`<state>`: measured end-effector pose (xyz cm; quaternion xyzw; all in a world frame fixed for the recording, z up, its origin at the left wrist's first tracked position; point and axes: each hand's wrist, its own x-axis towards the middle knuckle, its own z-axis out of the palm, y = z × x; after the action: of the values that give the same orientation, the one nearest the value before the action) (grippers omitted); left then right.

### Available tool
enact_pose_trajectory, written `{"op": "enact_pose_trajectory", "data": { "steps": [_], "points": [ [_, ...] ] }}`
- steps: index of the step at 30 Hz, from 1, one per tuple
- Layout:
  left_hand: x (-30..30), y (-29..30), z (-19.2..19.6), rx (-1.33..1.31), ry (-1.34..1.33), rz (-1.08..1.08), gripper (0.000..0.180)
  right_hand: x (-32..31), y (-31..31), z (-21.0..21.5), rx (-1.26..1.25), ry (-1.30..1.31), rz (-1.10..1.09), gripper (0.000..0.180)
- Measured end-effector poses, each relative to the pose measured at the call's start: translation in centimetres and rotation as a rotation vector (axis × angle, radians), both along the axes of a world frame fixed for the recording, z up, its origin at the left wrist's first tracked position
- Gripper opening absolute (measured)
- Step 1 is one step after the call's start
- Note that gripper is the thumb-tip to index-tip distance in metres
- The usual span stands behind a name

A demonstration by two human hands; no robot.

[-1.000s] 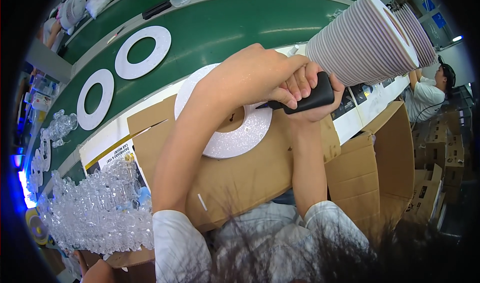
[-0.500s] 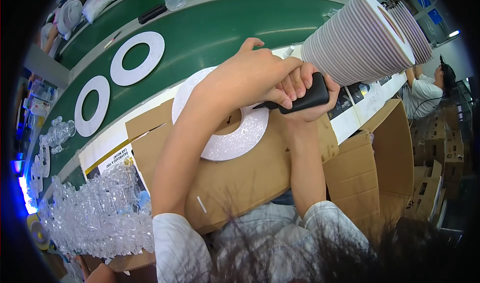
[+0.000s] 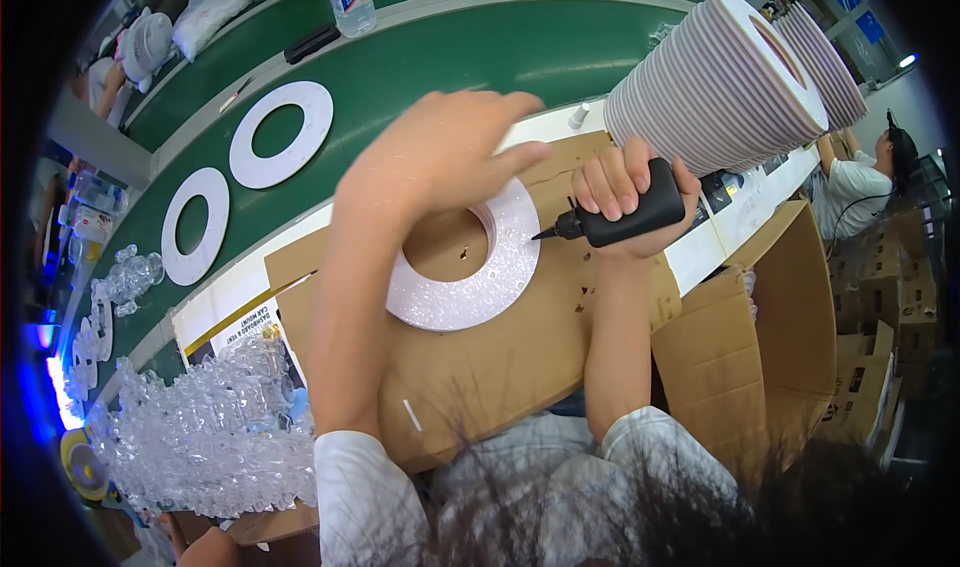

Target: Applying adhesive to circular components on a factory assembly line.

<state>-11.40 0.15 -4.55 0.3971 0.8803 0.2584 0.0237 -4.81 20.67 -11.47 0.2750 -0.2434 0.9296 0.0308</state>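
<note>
My right hand (image 3: pixel 636 192) is wrapped round a black squeeze bottle (image 3: pixel 638 213), which lies tilted with its thin nozzle pointing left. The nozzle's tip is at the right edge of a white, speckled flat ring (image 3: pixel 480 285); whether they touch I cannot tell. Over the ring's far left part hovers my left hand (image 3: pixel 440 152), holding nothing, thumb and fingers apart; that hand and forearm hide part of the ring. Beneath the ring lies a brown cardboard sheet (image 3: pixel 500 377), visible through its hole.
Two white rings (image 3: pixel 195 227) lie on the green belt (image 3: pixel 450 57). A tall stack of rings (image 3: pixel 715 82) stands at far right, a small white cap (image 3: pixel 578 116) beside it. Clear plastic parts (image 3: pixel 205 437) are heaped at left. An open carton (image 3: pixel 785 317) stands right; a co-worker (image 3: pixel 868 182) sits beyond.
My left hand has come away from the bottle, moving left, and its fingers have opened. The bottle stays in my right hand, its nozzle now uncovered. The view has shifted slightly.
</note>
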Motion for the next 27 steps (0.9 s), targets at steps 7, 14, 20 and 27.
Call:
{"op": "enact_pose_trajectory", "data": {
  "steps": [7,14,20,27],
  "points": [
    [-1.7,-3.0,-0.2,-0.403,-0.153,0.376,0.055,0.2,0.0,0.1,0.092,-0.086,-0.058,0.038],
    [-1.9,-3.7,0.3,-0.395,-0.272,0.402,0.069,0.3,-0.3,0.1,0.092,-0.1,-0.058,0.037],
    [-1.2,-3.1,1.7,-0.57,-0.331,0.405,0.078,0.4,-0.1,0.0,0.101,-0.113,-0.082,0.036],
    [-1.4,-3.1,0.7,-0.657,-0.253,0.451,0.059,0.3,0.0,-0.1,0.117,-0.12,-0.118,0.037]
  ]
}}
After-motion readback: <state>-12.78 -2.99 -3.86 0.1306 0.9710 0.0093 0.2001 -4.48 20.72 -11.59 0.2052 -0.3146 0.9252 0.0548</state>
